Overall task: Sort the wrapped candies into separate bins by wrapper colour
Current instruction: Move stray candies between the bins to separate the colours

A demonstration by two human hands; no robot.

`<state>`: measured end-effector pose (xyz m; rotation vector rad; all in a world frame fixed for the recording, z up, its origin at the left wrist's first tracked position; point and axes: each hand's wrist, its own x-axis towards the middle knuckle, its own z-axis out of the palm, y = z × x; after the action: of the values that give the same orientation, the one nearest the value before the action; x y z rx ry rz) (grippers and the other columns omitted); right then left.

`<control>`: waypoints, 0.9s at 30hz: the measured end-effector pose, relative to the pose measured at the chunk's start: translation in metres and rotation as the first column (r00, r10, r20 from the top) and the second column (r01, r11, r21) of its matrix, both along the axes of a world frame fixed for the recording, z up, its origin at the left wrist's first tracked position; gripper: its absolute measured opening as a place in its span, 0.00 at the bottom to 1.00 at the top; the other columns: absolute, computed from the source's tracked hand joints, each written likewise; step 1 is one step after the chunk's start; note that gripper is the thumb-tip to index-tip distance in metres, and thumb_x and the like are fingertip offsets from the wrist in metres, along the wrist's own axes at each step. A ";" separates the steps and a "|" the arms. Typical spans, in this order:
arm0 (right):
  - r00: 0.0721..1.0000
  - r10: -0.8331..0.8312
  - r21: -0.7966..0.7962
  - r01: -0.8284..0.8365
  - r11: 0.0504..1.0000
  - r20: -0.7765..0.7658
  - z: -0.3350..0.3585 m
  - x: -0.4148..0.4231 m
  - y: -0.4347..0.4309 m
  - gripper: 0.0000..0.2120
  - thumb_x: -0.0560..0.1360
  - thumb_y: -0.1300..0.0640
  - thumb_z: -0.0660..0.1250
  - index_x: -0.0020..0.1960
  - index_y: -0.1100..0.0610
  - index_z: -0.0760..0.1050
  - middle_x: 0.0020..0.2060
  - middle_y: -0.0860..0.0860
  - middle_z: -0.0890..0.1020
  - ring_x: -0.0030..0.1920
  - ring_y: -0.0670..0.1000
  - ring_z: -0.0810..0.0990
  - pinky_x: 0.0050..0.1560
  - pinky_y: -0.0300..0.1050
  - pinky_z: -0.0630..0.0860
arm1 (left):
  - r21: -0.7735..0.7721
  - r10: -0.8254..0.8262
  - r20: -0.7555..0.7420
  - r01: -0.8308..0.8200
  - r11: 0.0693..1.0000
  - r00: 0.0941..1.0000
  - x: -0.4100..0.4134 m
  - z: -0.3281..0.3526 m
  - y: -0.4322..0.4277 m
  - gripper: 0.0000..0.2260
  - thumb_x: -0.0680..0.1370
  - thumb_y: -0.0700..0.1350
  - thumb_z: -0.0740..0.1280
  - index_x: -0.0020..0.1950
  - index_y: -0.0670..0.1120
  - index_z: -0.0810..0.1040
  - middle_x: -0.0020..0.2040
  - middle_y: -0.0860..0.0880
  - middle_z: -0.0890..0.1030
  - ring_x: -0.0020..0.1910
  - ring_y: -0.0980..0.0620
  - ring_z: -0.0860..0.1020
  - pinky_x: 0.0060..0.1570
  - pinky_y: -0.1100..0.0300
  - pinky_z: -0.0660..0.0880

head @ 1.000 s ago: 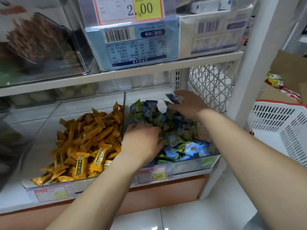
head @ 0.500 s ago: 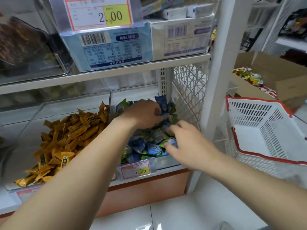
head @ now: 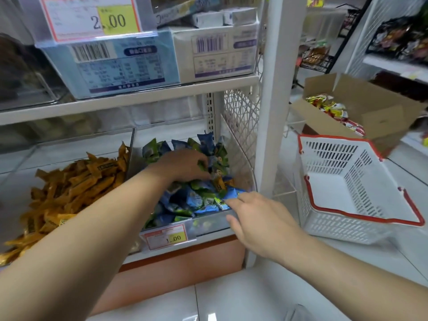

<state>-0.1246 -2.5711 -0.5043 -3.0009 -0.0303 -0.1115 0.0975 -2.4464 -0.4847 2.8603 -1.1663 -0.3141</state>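
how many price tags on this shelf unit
2. A 2.00 tag above the upper shelf, a 1.00 tag on the blue-and-green candy bin. The left arm covers the orange candy bin front, so another may be hidden.

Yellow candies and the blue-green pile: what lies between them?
Head view: a clear upright divider stands between the yellow candies and the blue-green pile; the left forearm crosses its front.

Blue-green candies (head: 196,200) heap the right bin (head: 209,224); orange candies (head: 76,186) fill the left bin (head: 58,156).
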 end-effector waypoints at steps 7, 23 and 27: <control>1.000 0.001 -0.129 -0.005 0.992 -0.029 0.001 0.001 0.002 0.22 0.78 0.41 0.57 0.66 0.53 0.69 0.58 0.51 0.71 0.55 0.55 0.74 0.41 0.48 0.73 | 0.045 0.180 0.435 -0.221 0.974 0.882 0.016 0.008 0.031 0.13 0.78 0.56 0.65 0.60 0.55 0.80 0.59 0.45 0.77 0.58 0.41 0.75 0.60 0.47 0.68; 0.984 0.167 -0.014 -0.168 0.986 -0.055 -0.006 0.021 0.015 0.32 0.73 0.31 0.52 0.71 0.46 0.68 0.64 0.49 0.76 0.63 0.56 0.74 0.62 0.54 0.70 | 0.262 -0.043 -0.134 0.077 0.962 0.990 -0.010 0.006 -0.002 0.20 0.76 0.53 0.71 0.65 0.49 0.76 0.56 0.50 0.79 0.50 0.50 0.77 0.50 0.54 0.76; 0.983 0.180 -0.072 -0.183 0.980 -0.043 -0.009 0.021 0.015 0.30 0.74 0.33 0.55 0.70 0.48 0.66 0.63 0.51 0.76 0.61 0.58 0.74 0.58 0.55 0.72 | 0.209 -0.005 -0.201 0.048 0.977 0.980 -0.008 0.007 0.003 0.20 0.76 0.49 0.71 0.68 0.50 0.76 0.61 0.51 0.79 0.54 0.51 0.77 0.53 0.57 0.75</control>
<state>-0.1035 -2.5559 -0.5131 -3.0559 -0.3108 -0.0369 0.0895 -2.4430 -0.4780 2.9029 -1.2005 -0.7531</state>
